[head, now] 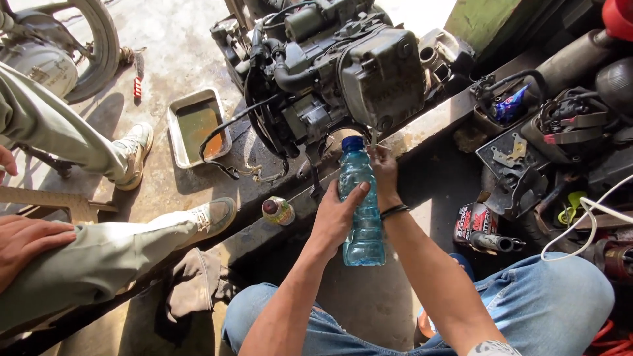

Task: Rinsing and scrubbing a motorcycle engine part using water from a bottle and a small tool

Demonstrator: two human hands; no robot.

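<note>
A person in blue jeans crouches at a concrete step (422, 125), gripping a blue plastic bottle (361, 211) upright just below a grimy engine (343, 72). The left hand (337, 214) wraps around the bottle's middle, thumb across its front. The right hand (384, 173), a black band on its wrist, pinches at the bottle's capped neck, right under the engine's lower edge. The bottle is clear-walled and looks mostly empty. On the floor to the left lies a metal tray (196, 126) holding brownish liquid, and a small bottle (277, 211) lies on its side beside the step. Another person's legs (99, 257) and a resting hand (26, 242) fill the left edge.
</note>
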